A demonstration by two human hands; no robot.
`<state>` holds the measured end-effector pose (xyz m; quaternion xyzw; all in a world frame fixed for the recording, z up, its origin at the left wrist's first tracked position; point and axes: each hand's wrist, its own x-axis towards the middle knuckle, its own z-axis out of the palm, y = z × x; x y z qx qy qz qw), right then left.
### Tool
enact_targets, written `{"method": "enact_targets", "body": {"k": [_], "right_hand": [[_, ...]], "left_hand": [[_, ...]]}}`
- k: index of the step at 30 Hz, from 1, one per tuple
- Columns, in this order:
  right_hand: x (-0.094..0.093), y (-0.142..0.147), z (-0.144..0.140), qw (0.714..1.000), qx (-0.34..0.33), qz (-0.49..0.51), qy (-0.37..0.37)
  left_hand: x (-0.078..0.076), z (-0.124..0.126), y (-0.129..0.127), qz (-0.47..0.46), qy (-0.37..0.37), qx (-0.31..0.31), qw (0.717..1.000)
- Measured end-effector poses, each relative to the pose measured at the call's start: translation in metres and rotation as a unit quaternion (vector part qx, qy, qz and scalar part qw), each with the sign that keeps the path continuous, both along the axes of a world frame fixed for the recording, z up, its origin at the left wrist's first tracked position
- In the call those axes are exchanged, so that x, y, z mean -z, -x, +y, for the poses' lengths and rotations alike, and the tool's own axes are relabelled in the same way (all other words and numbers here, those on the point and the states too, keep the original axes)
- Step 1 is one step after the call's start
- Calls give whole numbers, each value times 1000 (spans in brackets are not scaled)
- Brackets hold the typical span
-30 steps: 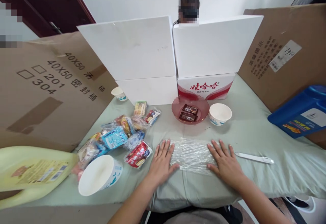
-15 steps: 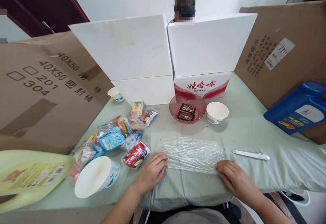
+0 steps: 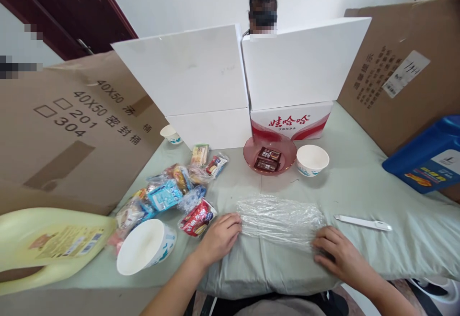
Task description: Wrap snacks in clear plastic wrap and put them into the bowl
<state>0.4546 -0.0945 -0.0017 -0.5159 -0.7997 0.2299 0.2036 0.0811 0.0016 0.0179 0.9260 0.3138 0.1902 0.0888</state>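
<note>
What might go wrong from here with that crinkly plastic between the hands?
The clear plastic looks thin and is already wrinkled, so it might tear or bunch up if the left hand and right hand, at its two ends, pulled unevenly.
The red packet lies close beside the left hand and could get nudged.
The large white bowl sits near the front edge of the table; a bump might tip it off.

"40X50", "201", "304" on carton [image 3: 108, 167]; "娃哈哈" on box [image 3: 291, 120]
</note>
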Motion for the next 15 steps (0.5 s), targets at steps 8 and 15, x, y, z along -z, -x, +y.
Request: {"method": "enact_targets", "body": {"k": [8, 15], "right_hand": [[-1, 4, 16, 982, 177, 40, 55], [-3, 28, 52, 919, 329, -198, 91]], "left_hand": [[-4, 23, -20, 79, 50, -152, 984], [9, 61, -58, 160, 52, -261, 950]]}}
